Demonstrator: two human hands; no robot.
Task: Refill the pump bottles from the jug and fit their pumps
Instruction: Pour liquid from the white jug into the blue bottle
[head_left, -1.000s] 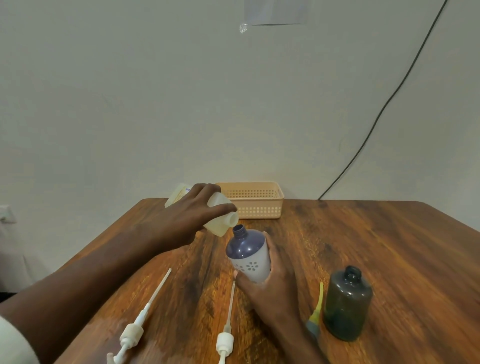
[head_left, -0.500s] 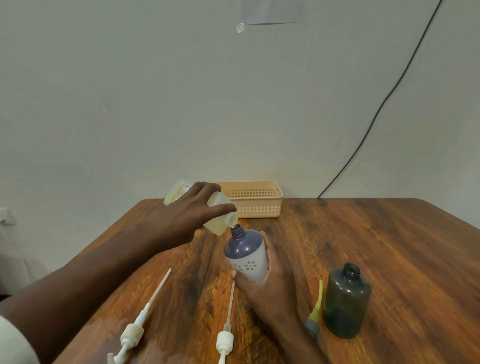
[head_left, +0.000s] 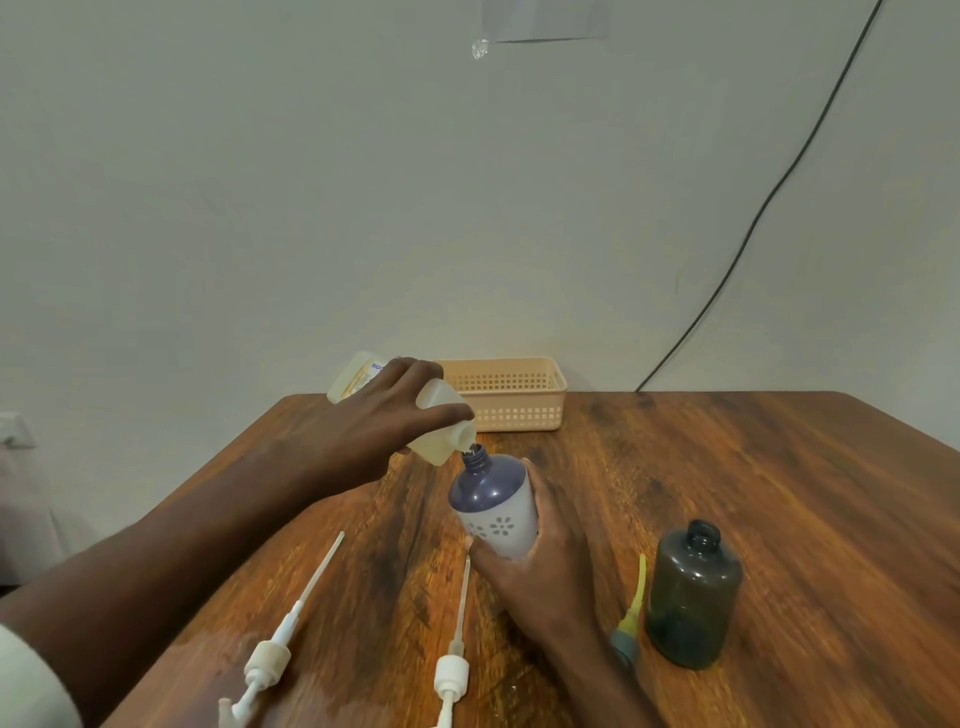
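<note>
Jug tipped over a purple bottle on a wooden table.

Head view: the left hand (head_left: 363, 441) grips the pale jug (head_left: 431, 415), whose blue label letters read "BIO", spout at the open neck of the purple bottle (head_left: 493, 506). The right hand (head_left: 540, 566) wraps its fingers round that bottle, which bears white flower prints. Two white pumps (head_left: 280, 644) (head_left: 453, 660) lie on the table (head_left: 779, 493); a dark bottle (head_left: 693, 597) stands uncapped at right, a yellow-tubed pump (head_left: 631, 613) beside it.
</note>
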